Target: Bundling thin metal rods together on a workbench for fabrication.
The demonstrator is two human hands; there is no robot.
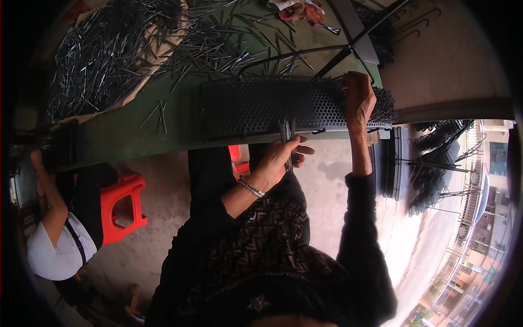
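Observation:
Across my front edge of the green table lies a long black perforated rack (321, 106), its top covered in rows of round holes. Its right end bristles with thin dark rods (385, 106) standing close together. My left hand (274, 163) is closed around a small bundle of thin rods (286, 131), held upright against the rack's near side. Over the right part of the rack, my right hand (360, 101) reaches down with its fingers pinched together among the standing rods. Its fingertips are partly hidden, so what they hold cannot be made out.
A big heap of dark rods (103, 54) lies on brown paper (139, 90) at the far left, with loose rods scattered beside it. Black metal bars (332, 60) cross behind the rack. A co-worker (57, 245) sits left by a red stool (133, 204). Black wire racks (436, 169) stand right.

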